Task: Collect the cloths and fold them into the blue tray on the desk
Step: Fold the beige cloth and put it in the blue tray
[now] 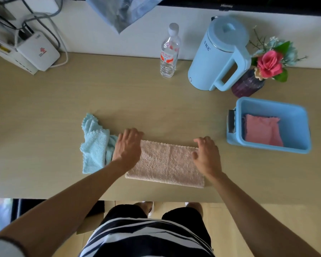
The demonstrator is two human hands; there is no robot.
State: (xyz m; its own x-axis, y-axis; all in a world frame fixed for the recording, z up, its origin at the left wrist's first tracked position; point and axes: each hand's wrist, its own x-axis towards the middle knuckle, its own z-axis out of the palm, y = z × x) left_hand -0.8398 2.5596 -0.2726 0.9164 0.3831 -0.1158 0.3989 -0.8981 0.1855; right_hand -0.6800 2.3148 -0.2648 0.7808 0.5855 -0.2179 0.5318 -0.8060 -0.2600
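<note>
A beige cloth (165, 164) lies folded into a wide rectangle on the desk near the front edge. My left hand (127, 145) presses flat on its left end and my right hand (208, 154) rests on its right end, fingers spread at the far edge. A crumpled light blue cloth (95, 145) lies just left of my left hand. The blue tray (296, 130) stands at the right of the desk with a folded pink cloth (261, 129) lying inside it.
At the back of the desk stand a water bottle (170, 52), a light blue kettle (219, 54) and a purple vase with flowers (248, 84). A white router with cables (38, 52) sits at the back left. A blue-grey fabric (122, 12) hangs above.
</note>
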